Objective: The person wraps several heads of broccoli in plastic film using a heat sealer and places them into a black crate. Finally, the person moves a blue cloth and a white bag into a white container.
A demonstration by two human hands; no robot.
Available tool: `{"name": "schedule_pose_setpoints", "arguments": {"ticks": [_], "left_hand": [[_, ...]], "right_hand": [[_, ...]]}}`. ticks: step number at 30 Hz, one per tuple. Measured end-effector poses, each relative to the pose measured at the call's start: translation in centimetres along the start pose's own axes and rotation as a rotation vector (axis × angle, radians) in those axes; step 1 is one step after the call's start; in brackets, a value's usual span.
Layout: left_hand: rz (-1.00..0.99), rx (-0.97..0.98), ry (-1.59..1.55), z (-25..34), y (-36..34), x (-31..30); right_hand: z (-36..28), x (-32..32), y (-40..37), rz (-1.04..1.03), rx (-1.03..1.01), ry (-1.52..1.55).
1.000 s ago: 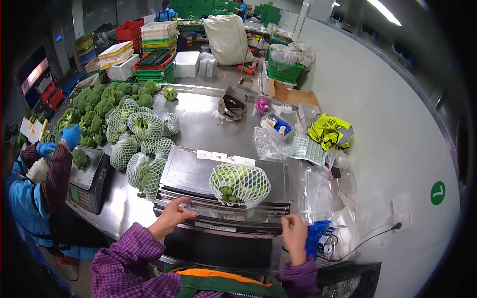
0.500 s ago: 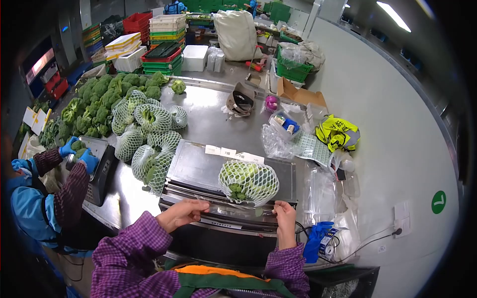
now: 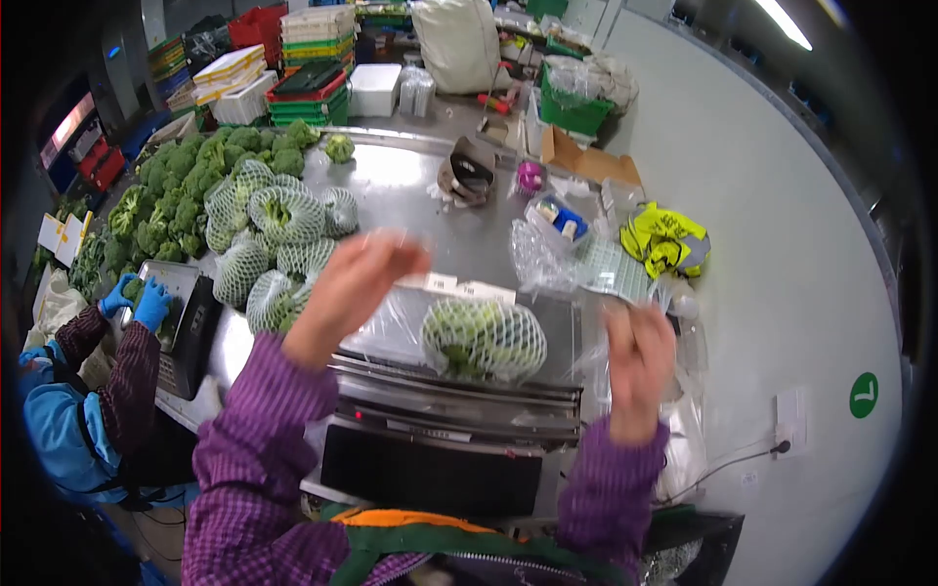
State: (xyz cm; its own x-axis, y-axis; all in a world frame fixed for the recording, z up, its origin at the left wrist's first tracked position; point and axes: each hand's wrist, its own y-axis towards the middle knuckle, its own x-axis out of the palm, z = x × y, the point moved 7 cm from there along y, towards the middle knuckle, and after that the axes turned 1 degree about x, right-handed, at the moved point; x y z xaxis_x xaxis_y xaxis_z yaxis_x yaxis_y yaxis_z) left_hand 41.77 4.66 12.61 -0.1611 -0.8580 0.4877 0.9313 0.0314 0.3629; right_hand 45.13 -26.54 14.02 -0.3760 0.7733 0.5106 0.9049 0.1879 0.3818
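Note:
A broccoli in a white foam net (image 3: 484,342) lies on the metal top of the wrapping machine (image 3: 552,337), between my two hands. My left hand (image 3: 362,283) is raised to its left, fingers pinched and blurred by motion. My right hand (image 3: 640,361) is up on its right side, also closed. Clear plastic film (image 3: 389,327) shows faintly below my left hand, and more shimmers beside my right fingers. Each hand seems to grip an edge of this film. White labels (image 3: 469,290) lie at the back of the machine top, behind the broccoli.
Netted broccoli (image 3: 288,215) and a heap of bare broccoli (image 3: 181,186) cover the table's left. A co-worker's blue-gloved hands (image 3: 147,301) hold broccoli over a scale (image 3: 195,322). A cap (image 3: 467,174), a plastic box (image 3: 559,223) and a yellow vest (image 3: 666,252) lie right.
Both hands have risen from the machine's front edge and spread apart, with clear film drawn up between them. The view has shifted slightly. The netted broccoli stays on the machine top.

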Motion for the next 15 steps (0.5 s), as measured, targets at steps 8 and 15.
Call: {"name": "schedule_pose_setpoints", "arguments": {"ticks": [8,15], "left_hand": [[-0.265,-0.471,0.874,-18.2,-0.2,-8.8],[-0.406,-0.536,0.38,-13.6,-5.8,-4.3]], "right_hand": [[18.1,-9.1,1.8,-0.275,0.602,-0.472],[12.7,-4.8,-3.3,-0.531,0.429,-0.839]]}}
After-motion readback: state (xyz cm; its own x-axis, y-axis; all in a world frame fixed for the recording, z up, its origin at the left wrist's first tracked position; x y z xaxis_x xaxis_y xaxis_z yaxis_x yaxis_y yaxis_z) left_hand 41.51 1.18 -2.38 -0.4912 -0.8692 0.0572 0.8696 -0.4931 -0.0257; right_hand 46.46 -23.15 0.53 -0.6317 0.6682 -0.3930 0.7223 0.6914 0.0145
